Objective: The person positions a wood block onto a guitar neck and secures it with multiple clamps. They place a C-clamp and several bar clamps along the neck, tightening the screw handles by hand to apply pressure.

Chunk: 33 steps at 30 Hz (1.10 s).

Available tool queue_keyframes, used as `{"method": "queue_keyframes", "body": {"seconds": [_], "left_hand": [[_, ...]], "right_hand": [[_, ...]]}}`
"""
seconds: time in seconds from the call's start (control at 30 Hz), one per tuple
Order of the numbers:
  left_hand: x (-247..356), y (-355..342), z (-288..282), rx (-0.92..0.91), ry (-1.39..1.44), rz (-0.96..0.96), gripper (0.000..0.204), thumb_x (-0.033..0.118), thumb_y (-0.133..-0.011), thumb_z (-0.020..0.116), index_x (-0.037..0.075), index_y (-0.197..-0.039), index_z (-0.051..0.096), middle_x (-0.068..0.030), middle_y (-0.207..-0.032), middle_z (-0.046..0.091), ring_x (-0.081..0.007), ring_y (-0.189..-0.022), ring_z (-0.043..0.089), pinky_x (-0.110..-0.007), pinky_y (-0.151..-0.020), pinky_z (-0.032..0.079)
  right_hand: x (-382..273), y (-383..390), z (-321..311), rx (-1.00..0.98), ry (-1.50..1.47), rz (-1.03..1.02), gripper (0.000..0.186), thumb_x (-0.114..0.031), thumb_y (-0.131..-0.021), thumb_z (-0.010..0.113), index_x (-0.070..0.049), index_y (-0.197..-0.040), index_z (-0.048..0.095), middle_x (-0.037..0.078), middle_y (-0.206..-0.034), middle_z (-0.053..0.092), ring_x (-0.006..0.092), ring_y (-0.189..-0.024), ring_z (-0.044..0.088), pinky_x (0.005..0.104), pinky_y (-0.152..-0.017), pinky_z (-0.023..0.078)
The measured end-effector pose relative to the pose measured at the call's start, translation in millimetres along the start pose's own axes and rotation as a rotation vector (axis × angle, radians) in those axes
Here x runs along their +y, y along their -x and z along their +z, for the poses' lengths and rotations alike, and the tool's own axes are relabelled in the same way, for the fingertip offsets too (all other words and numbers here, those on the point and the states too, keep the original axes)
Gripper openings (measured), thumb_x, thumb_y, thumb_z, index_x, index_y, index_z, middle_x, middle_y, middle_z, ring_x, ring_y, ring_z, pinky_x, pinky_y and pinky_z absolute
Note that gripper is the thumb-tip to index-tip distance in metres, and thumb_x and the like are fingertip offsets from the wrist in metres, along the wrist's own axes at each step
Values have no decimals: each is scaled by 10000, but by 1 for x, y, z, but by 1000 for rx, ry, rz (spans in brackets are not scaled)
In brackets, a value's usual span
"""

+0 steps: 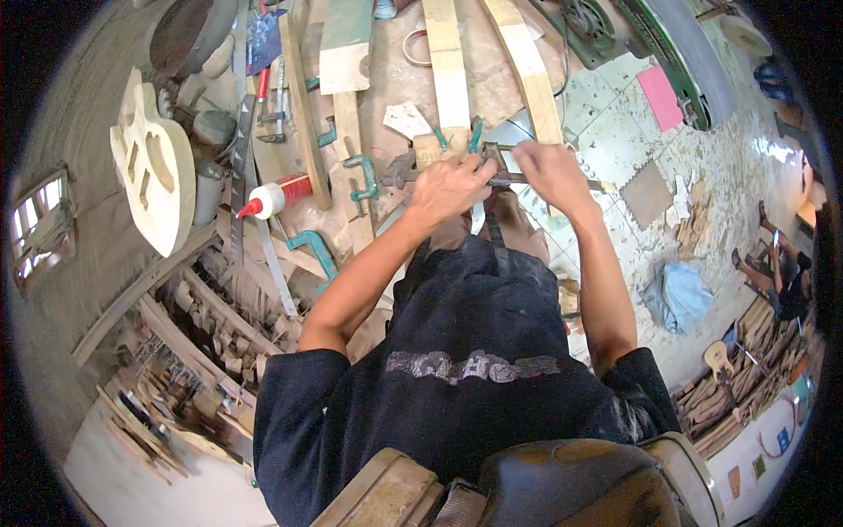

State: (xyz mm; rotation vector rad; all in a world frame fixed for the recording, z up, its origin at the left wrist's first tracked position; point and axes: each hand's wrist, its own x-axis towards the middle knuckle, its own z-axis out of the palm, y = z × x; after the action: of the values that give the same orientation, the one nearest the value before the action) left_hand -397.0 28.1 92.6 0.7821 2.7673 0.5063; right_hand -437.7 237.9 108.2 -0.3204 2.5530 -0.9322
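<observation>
My left hand (pixel 452 182) is closed on a metal bar clamp (pixel 399 173) set across a wooden piece (pixel 431 149) at the bench edge. My right hand (pixel 549 176) has its fingers curled by the clamp's right end; what they hold is unclear. Small green clamps (pixel 476 134) stand just above my left hand. Teal C-clamps (pixel 363 184) and a white glue bottle with a red cap (pixel 279 195) lie to the left. Long wooden strips (pixel 451 88) run away from me across the bench.
At left are a cream guitar body (pixel 162 180), hammers (pixel 276 117) and stacked offcuts (pixel 202 334). At right are a green machine (pixel 680 83), a pink sheet (pixel 659 97), a blue cloth (pixel 676 299) on the tiled floor, and a seated person (pixel 786 277) near stacked wood.
</observation>
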Motion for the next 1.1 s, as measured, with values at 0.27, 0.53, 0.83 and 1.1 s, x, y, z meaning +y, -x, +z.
{"method": "queue_keyframes", "body": {"seconds": [0.27,0.53,0.83,1.1], "left_hand": [[1,-2,-5,-71,-44,4,433,326,-756,709,170,-1137,574,-70,-902,595,-261,-791,658,-408,-601,548],[2,-5,-7,-101,-81,-25,473,317,-735,729,168,-1158,578,-70,-880,592,-262,-787,658,-380,-610,544],[2,-9,-15,-131,-28,-35,478,308,-733,726,162,-1165,582,-71,-901,596,-268,-775,654,-383,-622,538],[-1,-10,-15,-46,-24,-7,406,316,-746,712,157,-1097,584,-50,-852,577,-249,-700,652,-367,-555,537]], "right_hand": [[147,62,-50,773,-587,293,321,-53,-865,435,-21,-1093,658,98,-1041,666,176,-1001,617,288,-836,496],[136,29,15,184,-903,328,431,-78,-858,647,-41,-1278,560,101,-1208,610,171,-1017,611,308,-876,504],[159,13,51,217,-956,217,346,22,-849,648,39,-1190,587,121,-1100,657,171,-992,628,292,-916,498],[161,10,56,287,-879,180,249,-68,-910,622,36,-1135,619,106,-991,676,138,-861,638,252,-763,520]]}}
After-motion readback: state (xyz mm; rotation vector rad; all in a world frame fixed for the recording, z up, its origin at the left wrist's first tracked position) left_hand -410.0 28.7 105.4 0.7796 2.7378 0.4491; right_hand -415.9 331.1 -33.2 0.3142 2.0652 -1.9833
